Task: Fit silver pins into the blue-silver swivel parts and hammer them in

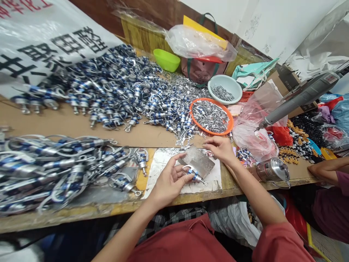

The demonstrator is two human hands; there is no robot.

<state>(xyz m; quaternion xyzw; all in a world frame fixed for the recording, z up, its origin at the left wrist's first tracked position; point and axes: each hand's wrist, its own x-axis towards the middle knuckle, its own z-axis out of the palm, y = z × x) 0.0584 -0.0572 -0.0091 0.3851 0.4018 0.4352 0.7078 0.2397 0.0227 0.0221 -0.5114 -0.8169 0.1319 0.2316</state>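
My left hand (169, 180) pinches a small silver-and-blue metal clasp (195, 175) with a wire loop, just above a grey metal plate (198, 160) lying on white paper. My right hand (219, 147) hovers beyond the plate, fingers curled and pinched near small flat metal pieces scattered on the table; whether it holds one is hidden. An orange tray (230, 123) full of small silver parts sits just beyond that hand.
Large heaps of finished blue-and-silver clasps (114, 87) cover the far left, with another heap (54, 167) near left. A pale bowl of pins (215, 82), a green bowl (166, 60), plastic bags, a hanging power tool (297, 98) and another person's arm (327, 169) lie right.
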